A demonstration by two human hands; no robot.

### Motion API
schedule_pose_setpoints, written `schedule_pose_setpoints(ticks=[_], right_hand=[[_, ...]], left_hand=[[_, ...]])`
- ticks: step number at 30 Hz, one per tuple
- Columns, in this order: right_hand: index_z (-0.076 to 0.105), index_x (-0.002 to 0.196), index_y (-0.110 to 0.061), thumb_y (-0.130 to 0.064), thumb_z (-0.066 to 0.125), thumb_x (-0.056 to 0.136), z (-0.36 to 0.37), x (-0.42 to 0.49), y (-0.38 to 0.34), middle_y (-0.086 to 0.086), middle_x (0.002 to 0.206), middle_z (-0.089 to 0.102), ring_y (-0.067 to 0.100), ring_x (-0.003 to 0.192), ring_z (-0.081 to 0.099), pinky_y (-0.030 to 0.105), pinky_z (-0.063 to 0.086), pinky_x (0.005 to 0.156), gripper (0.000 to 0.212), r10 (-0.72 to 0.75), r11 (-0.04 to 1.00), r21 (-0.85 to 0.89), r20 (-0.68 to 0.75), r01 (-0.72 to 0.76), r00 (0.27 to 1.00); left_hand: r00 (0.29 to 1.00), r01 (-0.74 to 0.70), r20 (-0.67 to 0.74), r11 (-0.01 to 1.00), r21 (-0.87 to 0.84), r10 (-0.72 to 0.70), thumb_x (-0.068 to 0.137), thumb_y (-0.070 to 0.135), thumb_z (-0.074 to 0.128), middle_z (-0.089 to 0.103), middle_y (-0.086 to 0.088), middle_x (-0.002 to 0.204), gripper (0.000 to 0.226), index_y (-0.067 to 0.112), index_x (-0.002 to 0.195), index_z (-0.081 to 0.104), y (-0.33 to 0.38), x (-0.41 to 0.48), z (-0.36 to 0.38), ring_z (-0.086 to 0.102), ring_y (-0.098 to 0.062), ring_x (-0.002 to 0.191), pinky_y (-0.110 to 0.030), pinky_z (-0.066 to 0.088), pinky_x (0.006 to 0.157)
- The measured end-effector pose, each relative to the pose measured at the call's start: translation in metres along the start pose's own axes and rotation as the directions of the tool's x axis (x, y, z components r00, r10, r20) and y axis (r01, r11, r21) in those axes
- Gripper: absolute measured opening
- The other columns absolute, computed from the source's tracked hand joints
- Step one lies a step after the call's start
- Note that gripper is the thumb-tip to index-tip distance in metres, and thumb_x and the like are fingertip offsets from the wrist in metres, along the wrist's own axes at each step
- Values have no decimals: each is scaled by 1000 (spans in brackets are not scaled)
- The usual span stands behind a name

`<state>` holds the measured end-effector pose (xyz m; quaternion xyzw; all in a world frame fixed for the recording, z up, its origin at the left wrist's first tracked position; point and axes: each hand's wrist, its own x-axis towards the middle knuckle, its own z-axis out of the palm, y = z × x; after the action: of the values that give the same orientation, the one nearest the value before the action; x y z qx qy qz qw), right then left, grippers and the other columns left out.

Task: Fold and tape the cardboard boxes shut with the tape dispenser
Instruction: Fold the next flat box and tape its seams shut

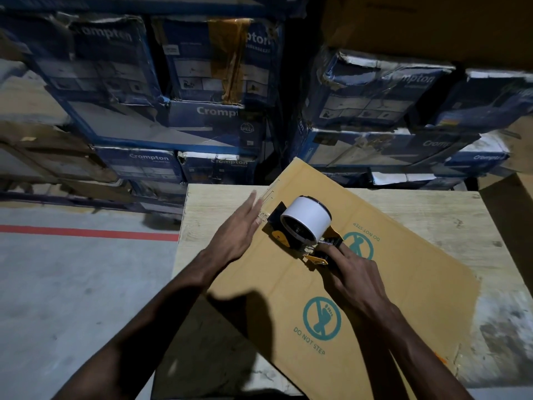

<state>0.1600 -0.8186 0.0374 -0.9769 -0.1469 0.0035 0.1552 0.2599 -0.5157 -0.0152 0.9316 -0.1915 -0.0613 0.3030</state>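
Observation:
A brown cardboard box [383,287] with teal "DO NOT STEP" marks lies flat and askew on a pale wooden table [450,223]. On top of it stands a tape dispenser [302,226] with a white roll and yellow-black frame. My right hand [354,272] grips the dispenser's handle from the near side. My left hand [239,226] lies flat with straight fingers on the cardboard, just left of the dispenser's front end.
Stacks of worn blue printed boxes [202,82] fill the background behind the table. A grey floor with a red line [86,232] lies to the left. More brown cardboard [507,197] stands at the right edge.

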Motion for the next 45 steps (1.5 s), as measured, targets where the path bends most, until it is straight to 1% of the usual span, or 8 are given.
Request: schedule_pose_setpoints(ticks=[2,4,23,28,32,36,40,45], right_hand=[[47,138,-37,-37,48,98,-8,2,-4,-3,110,65,15,74,60,30,47,54,40,-12,1000,-5,26,12,1000],[44,138,-38,-40,41,98,-13,4,-6,-2,109,63,19,75,62,36,52,55,40,-14,999,-30,60,16,998],[37,129,-34,-30,59,99,-41,-41,15,0,108,64,16,67,51,26,35,49,37,48,973,-229,183,-5,982],[34,124,-36,-24,65,92,-51,-80,32,2,107,66,17,60,47,26,34,45,47,86,969,-243,181,-40,980],[39,124,-34,-20,78,84,-55,-110,55,3,99,70,13,54,40,18,17,45,57,97,965,-258,186,-46,978],[42,124,-32,-18,81,80,-57,-130,69,5,98,70,13,54,42,17,18,46,60,94,964,-261,175,-46,980],[44,123,-31,-29,62,89,-58,-128,67,4,101,69,15,54,49,25,35,42,39,69,971,-235,139,-35,988],[44,124,-32,-30,71,94,-58,-130,67,0,99,67,11,56,42,17,19,46,40,68,968,-249,149,-29,987]], left_hand=[[992,-101,96,972,214,81,114,41,22,-6,3,174,60,17,167,5,-5,-5,8,-7,-11,159,-34,8,130],[986,-132,132,952,278,98,114,45,17,-11,5,173,62,18,166,-1,-8,-7,6,-15,-8,158,-34,3,130],[976,-181,167,952,248,142,109,51,10,-3,1,174,68,16,166,4,-11,-8,-2,-5,-10,159,-35,10,130],[975,-191,160,946,262,152,109,51,12,-1,0,174,67,17,166,5,-11,-8,0,-3,-11,160,-36,11,130],[974,-198,163,943,266,158,109,53,12,-3,1,174,68,18,166,3,-14,-8,1,-3,-11,159,-35,9,130],[974,-193,171,935,297,147,109,56,13,-5,2,173,69,20,166,0,-16,-6,3,-6,-9,159,-37,7,130],[957,-253,239,873,418,163,105,67,9,-10,2,172,76,23,165,-6,-5,-6,8,-11,-14,159,-41,-1,130],[899,-372,374,850,373,229,101,77,12,-14,2,171,85,24,164,-10,54,-16,49,-14,-14,158,-42,-4,129]])
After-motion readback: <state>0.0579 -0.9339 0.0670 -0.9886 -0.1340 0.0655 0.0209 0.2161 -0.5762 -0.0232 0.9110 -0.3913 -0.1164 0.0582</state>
